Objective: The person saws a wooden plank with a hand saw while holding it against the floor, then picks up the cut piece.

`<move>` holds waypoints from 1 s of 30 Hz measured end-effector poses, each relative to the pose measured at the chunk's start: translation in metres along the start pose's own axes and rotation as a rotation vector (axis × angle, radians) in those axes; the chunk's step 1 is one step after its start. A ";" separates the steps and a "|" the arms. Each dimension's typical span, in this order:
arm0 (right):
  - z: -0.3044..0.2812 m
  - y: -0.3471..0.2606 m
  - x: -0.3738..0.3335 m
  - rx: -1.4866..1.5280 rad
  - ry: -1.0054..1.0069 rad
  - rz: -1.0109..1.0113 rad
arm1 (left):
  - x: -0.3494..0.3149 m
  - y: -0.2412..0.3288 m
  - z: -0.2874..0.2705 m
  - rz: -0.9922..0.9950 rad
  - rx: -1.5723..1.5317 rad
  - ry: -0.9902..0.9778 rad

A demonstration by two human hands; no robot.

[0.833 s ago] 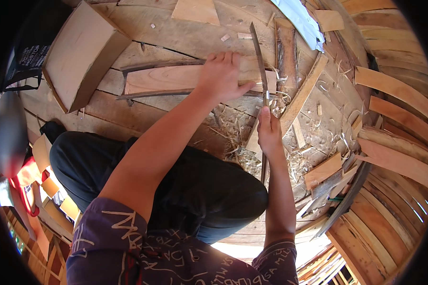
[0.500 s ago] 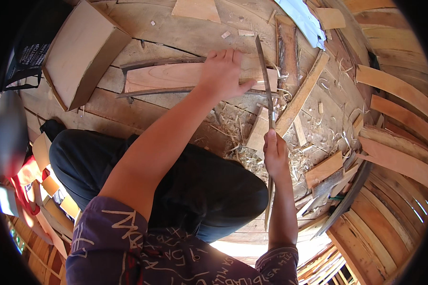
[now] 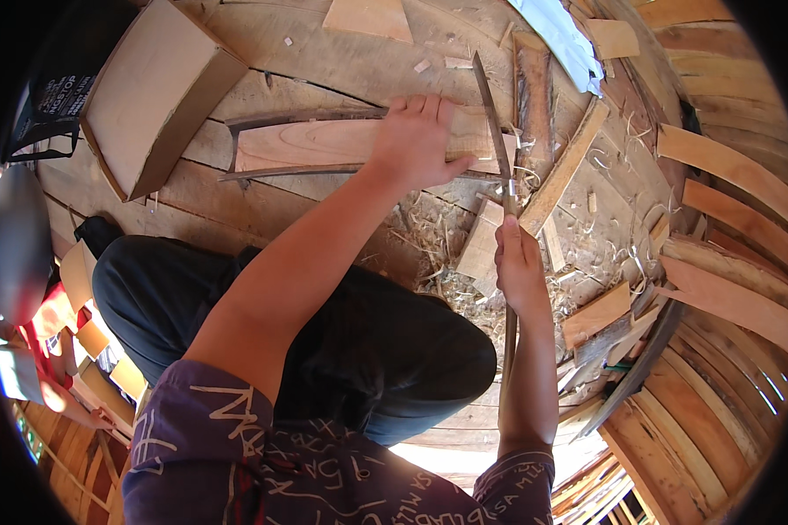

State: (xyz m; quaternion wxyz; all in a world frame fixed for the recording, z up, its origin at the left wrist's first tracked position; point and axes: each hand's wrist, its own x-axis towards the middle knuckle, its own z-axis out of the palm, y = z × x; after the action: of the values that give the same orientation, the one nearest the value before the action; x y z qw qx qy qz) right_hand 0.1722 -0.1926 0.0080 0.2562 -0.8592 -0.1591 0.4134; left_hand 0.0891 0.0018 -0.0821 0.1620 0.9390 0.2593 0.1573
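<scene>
My left hand (image 3: 416, 140) bears down on a pale wooden board (image 3: 302, 144), its fingers bent over the far edge and its thumb stretched toward the board's right end. Dark, bark-like strips run along the board's long sides. In the fist of my right hand (image 3: 521, 262) is a long-handled knife (image 3: 492, 118), its narrow blade pointing away from me across the right end of the board. Whether the edge touches the wood I cannot tell. The knife's long handle runs back along my right forearm.
Curled shavings (image 3: 429, 254) and offcuts litter the plank floor. A slanting wood strip (image 3: 569, 162) and a bark-edged piece (image 3: 531, 105) lie right of the blade. A cardboard box (image 3: 153, 96) stands at the far left, a light-blue sheet (image 3: 560, 44) at the far right. Boards (image 3: 727, 289) line the right wall.
My right hand has pushed the knife forward and slightly right, away from my body. My left hand stays in place on the board.
</scene>
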 end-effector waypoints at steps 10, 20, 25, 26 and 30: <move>0.007 -0.016 0.035 0.039 -0.009 -0.007 | 0.003 0.000 -0.001 -0.036 -0.029 -0.009; 0.010 -0.038 0.039 0.067 -0.007 0.150 | 0.004 0.000 0.000 -0.063 -0.044 0.017; 0.007 -0.034 0.019 0.050 -0.020 0.157 | 0.001 -0.005 0.005 -0.070 -0.024 0.074; 0.003 -0.029 0.010 0.055 -0.036 0.167 | 0.002 -0.004 0.006 -0.073 -0.026 0.062; -0.002 -0.015 0.001 0.021 -0.015 0.102 | 0.005 -0.002 0.006 -0.083 -0.034 0.009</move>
State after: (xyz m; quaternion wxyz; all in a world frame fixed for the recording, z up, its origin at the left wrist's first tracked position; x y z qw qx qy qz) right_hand 0.1739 -0.1803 0.0168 0.2426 -0.8603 -0.1126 0.4339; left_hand 0.0943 0.0051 -0.0876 0.1833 0.9239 0.2960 0.1590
